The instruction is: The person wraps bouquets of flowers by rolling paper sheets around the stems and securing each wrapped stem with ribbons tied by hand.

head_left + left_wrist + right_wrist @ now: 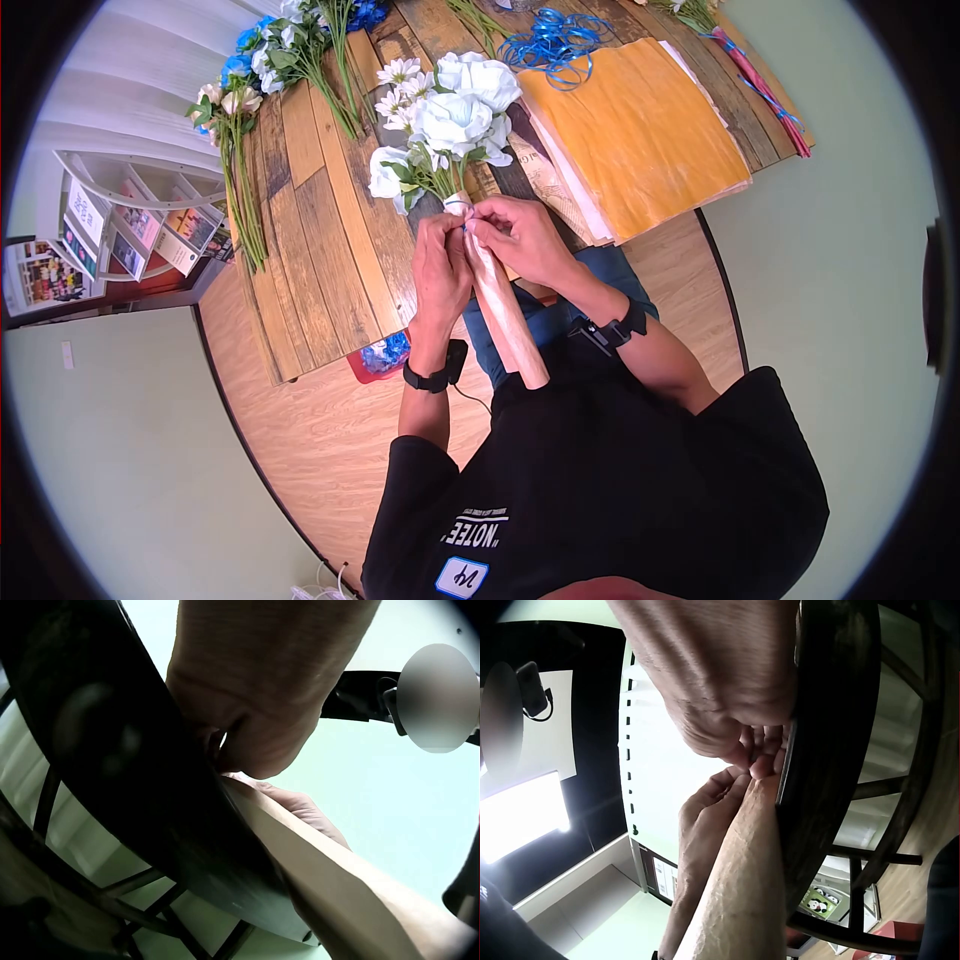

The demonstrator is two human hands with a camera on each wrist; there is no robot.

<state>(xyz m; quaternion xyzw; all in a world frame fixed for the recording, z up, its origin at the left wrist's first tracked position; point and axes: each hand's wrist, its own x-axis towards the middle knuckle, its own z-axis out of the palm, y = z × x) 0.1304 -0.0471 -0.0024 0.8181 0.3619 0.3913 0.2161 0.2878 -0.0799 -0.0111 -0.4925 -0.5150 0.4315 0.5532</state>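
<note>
A bouquet of white artificial flowers (455,120) lies at the table's front edge, its stems wrapped in a pale pink paper sleeve (505,310) that reaches out past the edge towards the person's lap. At the neck of the wrap, a thin blue ribbon shows between the fingertips. My left hand (438,258) pinches it from the left with bent fingers. From the other side my right hand (522,240) pinches at the same spot, thumb and fingers together. Both wrist views show the fingertips meeting over the top of the paper; most of the ribbon is hidden by them.
To the right lies a stack of orange and pink wrapping paper (640,140), with a tangle of blue ribbon (560,45) behind it. Blue and white flowers (290,50) and cream roses (238,105) lie at the left. A red bin (378,360) stands beneath the table edge.
</note>
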